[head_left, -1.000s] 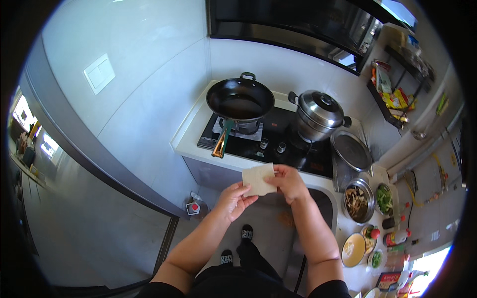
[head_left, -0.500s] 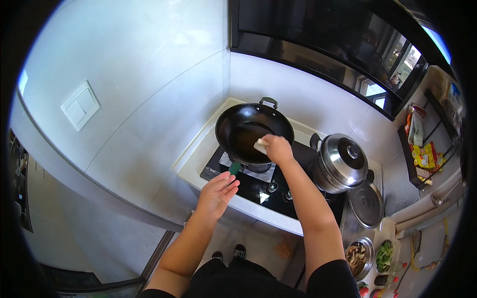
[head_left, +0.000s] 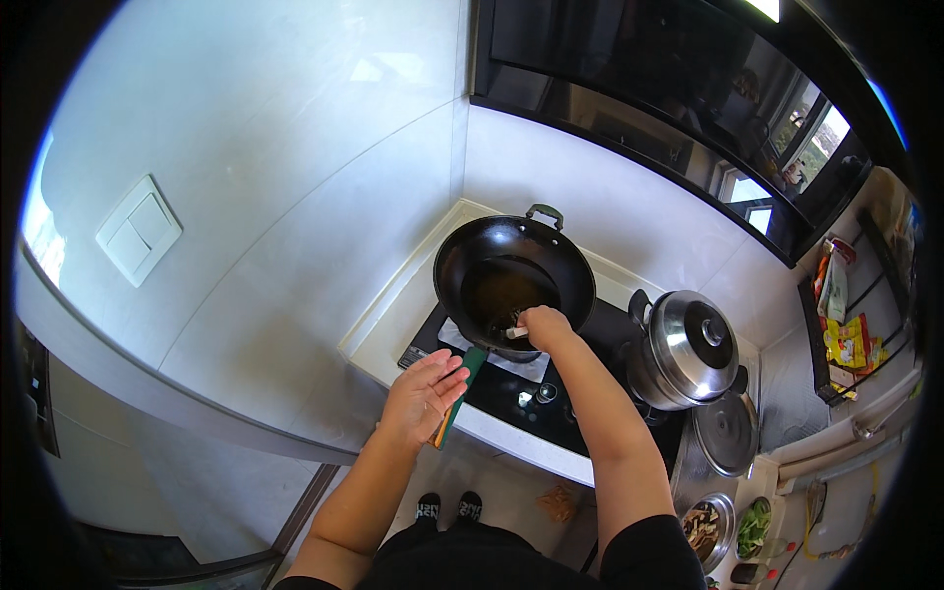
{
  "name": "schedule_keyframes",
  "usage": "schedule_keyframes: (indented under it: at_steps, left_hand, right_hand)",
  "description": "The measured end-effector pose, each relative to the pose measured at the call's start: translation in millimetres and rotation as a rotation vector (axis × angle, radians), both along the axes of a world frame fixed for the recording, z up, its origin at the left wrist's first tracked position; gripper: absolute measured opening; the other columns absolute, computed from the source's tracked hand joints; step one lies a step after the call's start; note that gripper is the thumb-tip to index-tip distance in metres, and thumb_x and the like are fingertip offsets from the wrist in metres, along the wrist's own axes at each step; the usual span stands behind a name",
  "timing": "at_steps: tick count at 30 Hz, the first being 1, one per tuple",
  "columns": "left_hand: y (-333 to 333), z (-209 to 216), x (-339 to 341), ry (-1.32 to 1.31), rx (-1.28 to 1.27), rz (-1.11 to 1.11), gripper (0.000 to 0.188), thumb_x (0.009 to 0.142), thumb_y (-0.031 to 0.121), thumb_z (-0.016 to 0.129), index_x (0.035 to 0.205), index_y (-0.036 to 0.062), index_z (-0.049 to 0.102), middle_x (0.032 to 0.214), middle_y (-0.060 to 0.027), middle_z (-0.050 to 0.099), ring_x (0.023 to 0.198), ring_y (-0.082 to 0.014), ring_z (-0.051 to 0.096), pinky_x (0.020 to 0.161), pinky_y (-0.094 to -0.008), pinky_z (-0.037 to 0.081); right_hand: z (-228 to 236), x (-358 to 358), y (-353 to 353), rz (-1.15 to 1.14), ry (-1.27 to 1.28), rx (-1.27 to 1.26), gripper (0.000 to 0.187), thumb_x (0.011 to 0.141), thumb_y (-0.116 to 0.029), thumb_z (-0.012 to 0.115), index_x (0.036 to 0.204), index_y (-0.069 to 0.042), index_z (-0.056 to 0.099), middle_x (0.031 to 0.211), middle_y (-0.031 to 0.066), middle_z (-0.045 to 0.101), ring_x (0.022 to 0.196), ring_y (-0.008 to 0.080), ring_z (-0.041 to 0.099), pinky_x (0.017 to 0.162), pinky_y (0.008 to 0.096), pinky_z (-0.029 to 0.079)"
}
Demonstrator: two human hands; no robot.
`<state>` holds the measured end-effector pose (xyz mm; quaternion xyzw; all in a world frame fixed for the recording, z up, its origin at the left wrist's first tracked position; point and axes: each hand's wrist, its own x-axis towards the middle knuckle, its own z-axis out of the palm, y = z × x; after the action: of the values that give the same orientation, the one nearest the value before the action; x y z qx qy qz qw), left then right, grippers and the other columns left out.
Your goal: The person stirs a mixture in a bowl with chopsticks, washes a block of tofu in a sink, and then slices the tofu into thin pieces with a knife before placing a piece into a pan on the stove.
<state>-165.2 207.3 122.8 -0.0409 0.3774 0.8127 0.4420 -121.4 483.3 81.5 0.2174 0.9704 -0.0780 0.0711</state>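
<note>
A black wok [head_left: 560, 265] stands on the gas stove [head_left: 497, 393], with a shallow pool of brownish liquid [head_left: 506, 285] in its bottom. Its long green handle [head_left: 472, 369] points toward me. My left hand [head_left: 426, 395] lies beside that handle, palm turned up and fingers stretched apart; nothing rests in it. Over the wok's near side, my right hand [head_left: 547, 328] is closed in a pinch on a small whitish piece [head_left: 516, 332], too small to name further. The fingertips sit low inside the rim and are partly hidden by the hand.
A steel pot [head_left: 678, 354] with a domed lid stands right of the wok. Beyond it are a round dark lid [head_left: 726, 433], a steel bowl of sliced food [head_left: 710, 526] and a dish of green vegetables [head_left: 754, 526]. A black range hood [head_left: 629, 138] overhangs the back.
My right hand has lowered toward the wok's near rim with the whitish piece. The view has shifted, and more of the green handle shows beside my open left hand.
</note>
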Motion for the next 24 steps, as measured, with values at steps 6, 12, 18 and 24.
schedule_keyframes:
  at_steps: [6, 12, 18, 24]
  left_hand:
    - [-5, -3, -4, -0.022, 0.027, -0.021, 0.038, 0.087, 0.011, 0.058, 0.122, -0.0009, 0.047, 0.114, -0.0172, 0.055, 0.106, -0.0316, 0.057, 0.093, -0.0432, 0.047]
    - [-8, -1, 2, -0.006, 0.043, -0.066, 0.036, 0.087, 0.011, 0.06, 0.119, -0.0007, 0.05, 0.113, -0.0172, 0.057, 0.106, -0.0316, 0.058, 0.093, -0.0429, 0.047]
    - [-4, 4, 25, 0.016, 0.063, -0.206, 0.034, 0.088, 0.012, 0.06, 0.118, -0.0004, 0.051, 0.113, -0.0171, 0.058, 0.106, -0.0308, 0.059, 0.092, -0.0418, 0.048]
    - [9, -7, 88, -0.06, 0.073, -0.486, 0.032, 0.088, 0.01, 0.059, 0.117, -0.0023, 0.054, 0.114, -0.0187, 0.059, 0.107, -0.0321, 0.059, 0.093, -0.0429, 0.048]
  right_hand:
    - [6, 7, 1, 0.058, 0.033, 0.056, 0.029, 0.076, -0.004, 0.059, 0.1, -0.017, 0.07, 0.095, 0.0123, 0.068, 0.093, 0.0297, 0.065, 0.081, 0.04, 0.051]
    - [74, 49, -37, -0.016, 0.256, 0.092, 0.028, 0.075, -0.001, 0.058, 0.1, -0.011, 0.068, 0.092, 0.0143, 0.067, 0.09, 0.0311, 0.065, 0.077, 0.0403, 0.052]
    - [85, 130, -96, -0.091, 0.585, 0.091, 0.024, 0.076, -0.007, 0.066, 0.1, -0.008, 0.066, 0.091, 0.0137, 0.067, 0.087, 0.0325, 0.062, 0.075, 0.0413, 0.05]
    - [61, 208, -182, -0.34, 0.707, 0.039, 0.026, 0.074, -0.009, 0.068, 0.1, -0.007, 0.067, 0.091, 0.013, 0.067, 0.085, 0.0321, 0.063, 0.074, 0.0398, 0.051]
